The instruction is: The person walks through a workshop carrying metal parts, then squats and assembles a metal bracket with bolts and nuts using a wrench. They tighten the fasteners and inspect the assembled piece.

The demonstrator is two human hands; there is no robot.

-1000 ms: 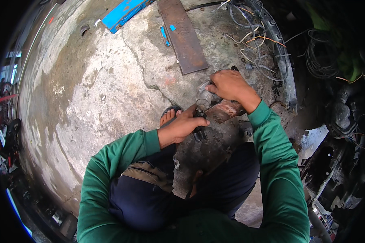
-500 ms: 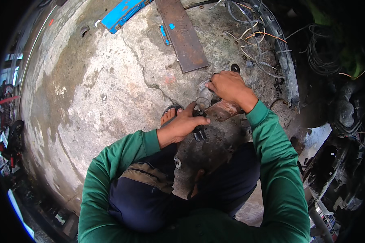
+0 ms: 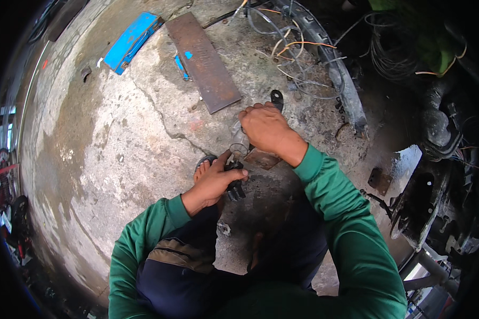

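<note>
My left hand (image 3: 214, 181) is closed around a small black part (image 3: 236, 190) with stubby ends, its thumb lying across the top. A clear, round-rimmed plastic piece (image 3: 239, 149) sits against that part, just past my left fingertips. My right hand (image 3: 269, 127), knuckles up, is closed over a clear, crumpled-looking plastic body (image 3: 237, 133) that runs down to the round rim. Its fingers hide much of what they hold. Beyond the right knuckles, a black end with a hole (image 3: 277, 97) sticks out. A rusty metal plate (image 3: 263, 158) lies below my right wrist.
A long rusty steel plate (image 3: 205, 64) lies ahead on the stained concrete, with a blue metal box (image 3: 133, 42) to its left. Tangled wires (image 3: 298, 53) and a curved dark bumper-like strip (image 3: 340, 74) are at far right. Scrap metal parts (image 3: 426, 196) crowd the right side.
The view has shifted, so the floor items sit further left and lower. Both hands keep their grips close together, with the clear plastic still between them.
</note>
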